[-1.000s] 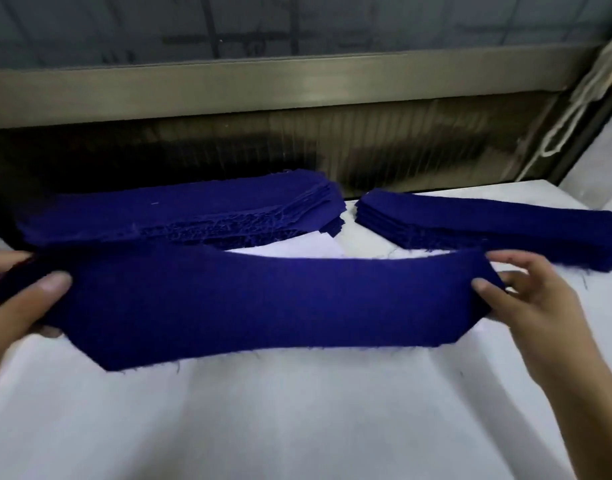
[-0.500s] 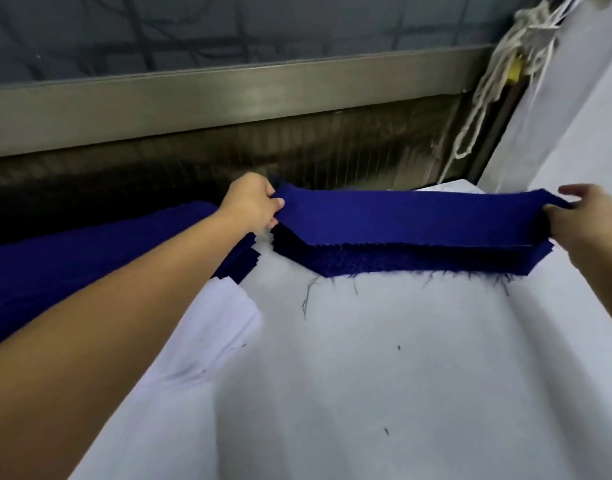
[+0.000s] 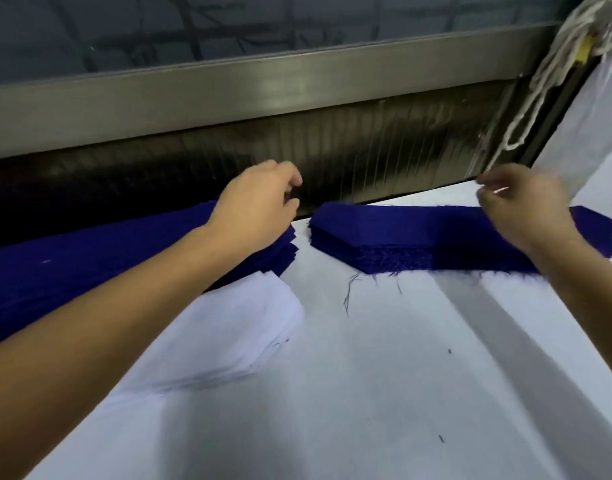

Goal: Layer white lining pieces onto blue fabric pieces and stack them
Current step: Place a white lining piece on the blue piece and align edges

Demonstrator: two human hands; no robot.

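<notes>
White table [image 3: 366,393]; L hand [image 3: 259,206], R hand [image 3: 529,209] loose-curled, empty, near blue stack [image 3: 401,233]

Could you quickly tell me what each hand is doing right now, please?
Left hand: open, fingers loosely curled, holding nothing.
Right hand: blurred above the blue stack; cannot be told.

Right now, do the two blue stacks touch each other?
No, white table shows between the left stack and the right stack.
</notes>
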